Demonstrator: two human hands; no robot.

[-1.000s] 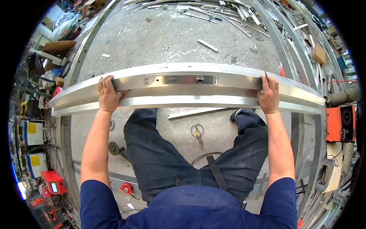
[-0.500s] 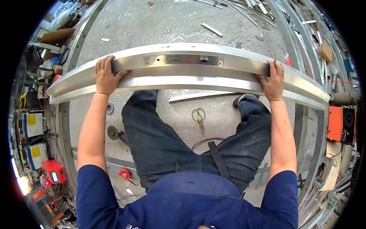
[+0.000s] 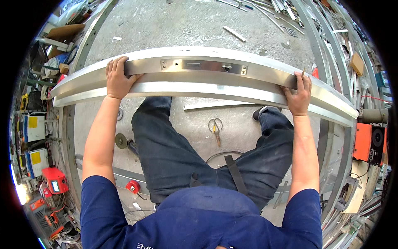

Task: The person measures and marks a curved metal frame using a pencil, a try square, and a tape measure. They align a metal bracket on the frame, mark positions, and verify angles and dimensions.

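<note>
Nearest the camera, a navy-blue short-sleeved shirt (image 3: 199,218) and dark blue-black trousers (image 3: 176,153), knees apart. Floor between and around the legs: scuffed grey concrete floor (image 3: 190,128), pale smears and dust. On it, near the left thigh, a round red tape measure (image 3: 132,186); a little farther, a dark angle grinder with a greenish-grey disc (image 3: 121,141). Between the legs, dark loop-handled scissors with a touch of yellow (image 3: 215,130), blades toward the wearer. Beyond them a narrow pale metal strip (image 3: 219,105).

Across the view above the legs: a long silver stepped metal profile (image 3: 195,88), with a small holed metal plate (image 3: 203,66) along its middle. Left hand (image 3: 119,79) grasps the profile left of the plate, fingers over the far edge, thumb on the near face. Right hand (image 3: 297,94) grips it likewise toward the other end; a thin brown pointed stick (image 3: 303,72) stands up by its fingers.

Grey metal rails run away at left (image 3: 97,27) and right (image 3: 311,45); whether the profile bears on them, cannot tell.

Room sides crowded: at left, white boxes with yellow labels (image 3: 36,128) and a red machine with a small screen (image 3: 56,180); at right, an orange-and-black box (image 3: 365,141). Farther out, a short pale bar (image 3: 234,34) on the concrete; at the far right, scattered metal offcuts (image 3: 286,10).
</note>
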